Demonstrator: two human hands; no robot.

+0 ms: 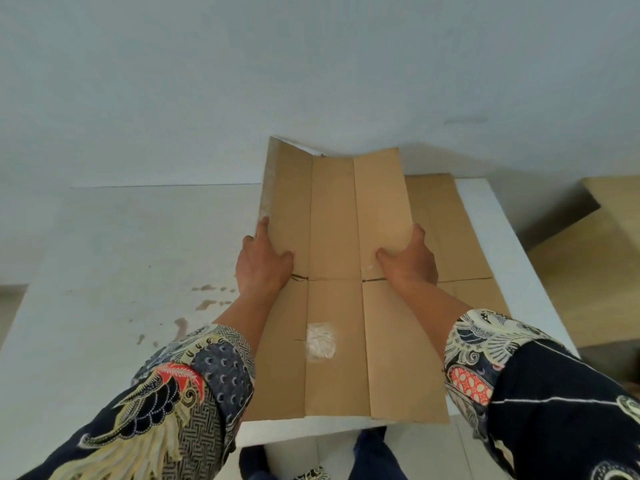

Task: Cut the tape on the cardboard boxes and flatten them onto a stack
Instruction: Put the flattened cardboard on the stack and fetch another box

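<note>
head | flattened cardboard box (pixel 332 237) – no print | left hand (pixel 261 261), right hand (pixel 410 259): fingers gripping its side edges

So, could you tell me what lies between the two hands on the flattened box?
In the head view, only bare cardboard: the middle panel of the flattened box runs between the left hand and right hand.

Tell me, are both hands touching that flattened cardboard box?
Touching. The head view shows the left hand gripping the flattened box at its left edge, thumb on top, and the right hand gripping its right edge likewise.
</note>
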